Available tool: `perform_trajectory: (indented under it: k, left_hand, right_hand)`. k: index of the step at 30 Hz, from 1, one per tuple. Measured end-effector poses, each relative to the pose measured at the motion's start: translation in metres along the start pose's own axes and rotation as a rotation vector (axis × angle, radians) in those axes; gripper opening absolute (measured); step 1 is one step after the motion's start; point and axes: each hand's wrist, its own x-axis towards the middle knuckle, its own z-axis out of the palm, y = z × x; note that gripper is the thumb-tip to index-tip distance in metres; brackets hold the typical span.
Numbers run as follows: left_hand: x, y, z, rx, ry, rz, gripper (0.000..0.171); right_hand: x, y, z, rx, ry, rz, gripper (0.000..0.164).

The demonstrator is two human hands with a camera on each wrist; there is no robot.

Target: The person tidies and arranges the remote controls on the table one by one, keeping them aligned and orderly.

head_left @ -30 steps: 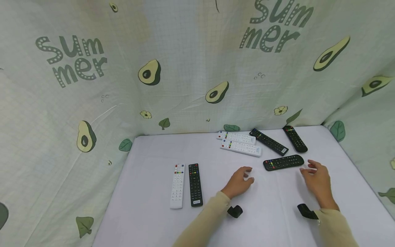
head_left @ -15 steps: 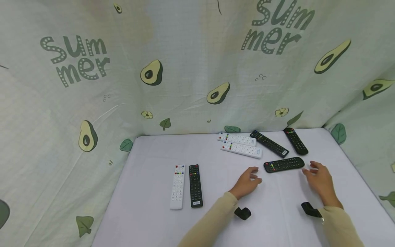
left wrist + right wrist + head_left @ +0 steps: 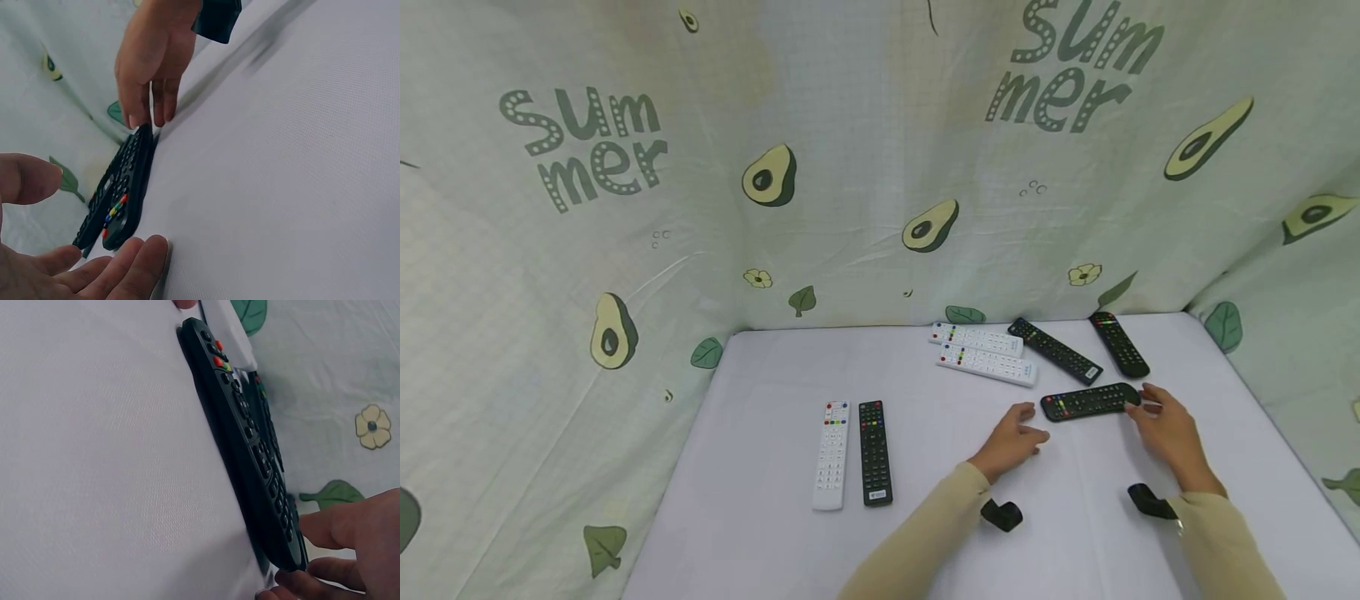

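The right hand (image 3: pixel 1170 432) pinches one end of a rounded black remote (image 3: pixel 1084 402) on the desk (image 3: pixel 760 433). The left hand (image 3: pixel 1009 442), thumb and fingers loosely apart, hangs just beside that remote's other end, and two white remotes (image 3: pixel 987 365) lie beyond it.

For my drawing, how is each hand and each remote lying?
Right hand: fingers curled at one end of the front-right black remote
Left hand: fingers loose, holding nothing
The front-right black remote: buttons up
Back-middle black remote: buttons up
Back-right black remote: buttons up
Farthest white remote: buttons up
Middle white remote: buttons up
Left white remote: buttons up
Left black remote: buttons up
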Motion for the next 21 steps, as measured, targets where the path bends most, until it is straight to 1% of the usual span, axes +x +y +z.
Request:
perform_trajectory:
  k: [6, 12, 17, 21]
  left_hand:
    - [0.0049, -0.0006, 0.0025, -0.045, -0.023, -0.009, 0.056]
    - [0.0066, 0.0023, 0.0033, -0.073, -0.058, -0.018, 0.057]
    - [0.0067, 0.0038, 0.0047, -0.087, -0.055, -0.020, 0.057]
    - [0.0053, 0.0039, 0.0057, -0.097, -0.041, -0.013, 0.056]
  right_hand:
    - [-0.0001, -0.0053, 0.0012, -0.002, -0.009, -0.004, 0.061]
    - [-0.0006, -0.0072, 0.0018, -0.002, -0.023, 0.028, 0.061]
    - [-0.0010, -0.0079, 0.0038, -0.002, -0.033, 0.062, 0.062]
    - [-0.0033, -0.0081, 0.0040, 0.001, -0.029, 0.069, 0.060]
